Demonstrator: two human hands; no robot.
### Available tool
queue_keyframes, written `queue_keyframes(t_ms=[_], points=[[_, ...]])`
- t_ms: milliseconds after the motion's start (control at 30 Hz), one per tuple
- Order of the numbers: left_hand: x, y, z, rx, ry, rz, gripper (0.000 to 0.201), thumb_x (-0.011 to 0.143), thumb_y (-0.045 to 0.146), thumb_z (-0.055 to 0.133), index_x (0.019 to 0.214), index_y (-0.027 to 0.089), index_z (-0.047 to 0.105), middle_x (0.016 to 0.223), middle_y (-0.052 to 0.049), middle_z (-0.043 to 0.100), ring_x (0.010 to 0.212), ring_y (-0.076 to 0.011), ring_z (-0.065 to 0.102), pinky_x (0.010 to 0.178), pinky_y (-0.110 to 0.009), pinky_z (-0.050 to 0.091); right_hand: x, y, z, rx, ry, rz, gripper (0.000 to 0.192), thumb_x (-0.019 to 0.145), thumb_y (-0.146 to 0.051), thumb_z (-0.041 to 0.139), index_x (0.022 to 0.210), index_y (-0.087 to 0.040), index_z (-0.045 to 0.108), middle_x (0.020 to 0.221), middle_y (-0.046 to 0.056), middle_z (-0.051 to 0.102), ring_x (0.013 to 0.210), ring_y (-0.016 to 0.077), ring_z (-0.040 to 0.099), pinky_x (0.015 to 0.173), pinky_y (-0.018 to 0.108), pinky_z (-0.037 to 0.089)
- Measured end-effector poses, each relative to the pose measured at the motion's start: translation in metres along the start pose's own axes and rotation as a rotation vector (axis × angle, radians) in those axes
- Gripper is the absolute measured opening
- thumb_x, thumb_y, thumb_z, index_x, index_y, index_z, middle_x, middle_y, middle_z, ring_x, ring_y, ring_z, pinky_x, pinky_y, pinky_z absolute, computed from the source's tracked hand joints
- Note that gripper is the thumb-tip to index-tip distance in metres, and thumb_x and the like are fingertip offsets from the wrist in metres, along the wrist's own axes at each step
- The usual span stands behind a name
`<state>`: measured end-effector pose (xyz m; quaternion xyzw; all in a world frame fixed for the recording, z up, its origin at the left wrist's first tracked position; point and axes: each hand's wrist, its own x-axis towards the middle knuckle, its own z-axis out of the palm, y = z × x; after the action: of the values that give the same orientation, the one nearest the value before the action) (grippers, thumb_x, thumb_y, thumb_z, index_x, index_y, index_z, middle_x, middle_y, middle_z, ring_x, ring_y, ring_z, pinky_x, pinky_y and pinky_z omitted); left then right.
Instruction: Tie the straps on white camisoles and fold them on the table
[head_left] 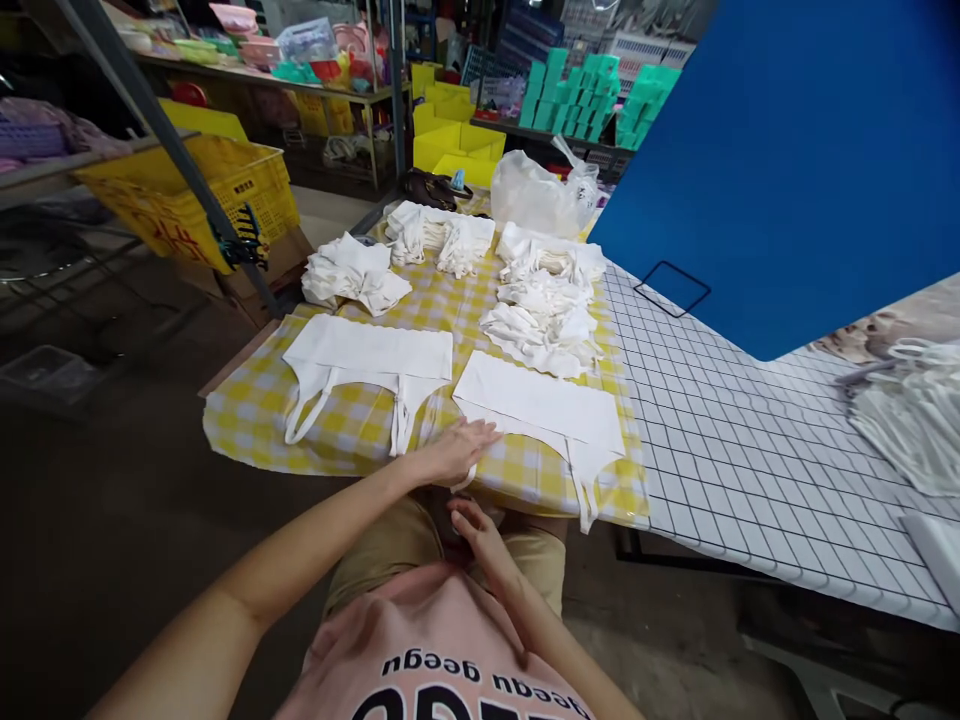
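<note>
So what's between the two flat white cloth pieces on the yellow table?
Head view: only bare yellow checked tablecloth between left cloth piece and right cloth piece.

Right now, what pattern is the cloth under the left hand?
Yellow-and-white check: the tablecloth under the left hand, clearest in the head view.

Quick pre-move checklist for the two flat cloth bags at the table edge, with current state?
1. Left hand on the right cloth bag: ok, palm at its near-left corner.
2. Right hand free: ok, open over the lap, below the table edge.
3. Right bag lying flat: ok.
4. Left cloth bag flat, handles toward the person: ok.
5. Bags apart: ok, gap of checked tablecloth.
6. Right bag's handles untangled: cannot tell.
</note>
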<state>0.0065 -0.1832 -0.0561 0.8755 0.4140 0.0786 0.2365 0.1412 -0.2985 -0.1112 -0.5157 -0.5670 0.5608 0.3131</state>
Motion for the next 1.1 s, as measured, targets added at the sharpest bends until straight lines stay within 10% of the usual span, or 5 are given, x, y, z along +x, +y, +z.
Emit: queue_keyframes(t_ms=[100, 300, 500, 733, 1100], points=[[-0.01, 0.001, 0.008, 0.055, -0.065, 0.056, 0.048, 0.087, 0.017, 0.035, 0.134, 0.021, 0.034, 0.146, -0.007, 0.025, 0.135, -0.0204, 0.018, 0.108, -0.044, 0.016, -0.013, -0.004, -0.008, 0.099, -0.053, 0.083, 0.036, 0.081, -0.052, 0.047, 0.071, -0.02, 0.058, 0.083, 0.004, 0.064, 0.084, 0.0199, 0.058, 0.075, 0.031, 0.046], [-0.01, 0.001, 0.013, 0.095, -0.078, 0.014, 0.05, 0.089, 0.02, 0.033, 0.139, 0.021, 0.023, 0.148, -0.006, 0.017, 0.137, -0.019, 0.01, 0.109, -0.045, 0.011, -0.004, 0.0, -0.009, 0.382, 0.22, 0.304, 0.048, 0.057, -0.049, 0.071, 0.095, -0.024, 0.057, 0.113, 0.006, 0.056, 0.112, 0.0231, 0.044, 0.094, 0.034, 0.034], [-0.01, -0.001, 0.018, 0.135, -0.051, 0.039, 0.048, 0.091, 0.023, 0.032, 0.138, 0.023, 0.025, 0.148, -0.005, 0.016, 0.137, -0.0184, 0.01, 0.109, -0.044, 0.012, 0.006, -0.017, 0.012, 0.297, -0.084, 0.272, 0.037, 0.068, -0.052, 0.06, 0.077, -0.017, 0.057, 0.076, 0.004, 0.06, 0.072, 0.0179, 0.054, 0.066, 0.03, 0.043], [-0.01, -0.006, 0.028, 0.142, -0.001, 0.04, 0.047, 0.091, 0.026, 0.031, 0.138, 0.023, 0.026, 0.148, -0.005, 0.019, 0.136, -0.0195, 0.014, 0.109, -0.044, 0.012, -0.037, -0.066, -0.066, -0.138, 0.08, 0.183, 0.041, 0.077, -0.051, 0.051, 0.102, -0.019, 0.053, 0.052, -0.006, 0.041, 0.045, 0.0104, 0.038, 0.044, 0.022, 0.03], [-0.011, 0.001, 0.01, 0.065, -0.087, 0.033, 0.048, 0.09, 0.02, 0.034, 0.137, 0.027, 0.029, 0.149, -0.006, 0.015, 0.136, -0.0206, 0.011, 0.109, -0.046, 0.012, -0.02, -0.141, -0.111, 0.467, -0.143, 0.263, 0.033, 0.066, -0.034, 0.068, 0.097, -0.021, 0.067, 0.102, 0.012, 0.067, 0.086, 0.024, 0.065, 0.081, 0.04, 0.045]])
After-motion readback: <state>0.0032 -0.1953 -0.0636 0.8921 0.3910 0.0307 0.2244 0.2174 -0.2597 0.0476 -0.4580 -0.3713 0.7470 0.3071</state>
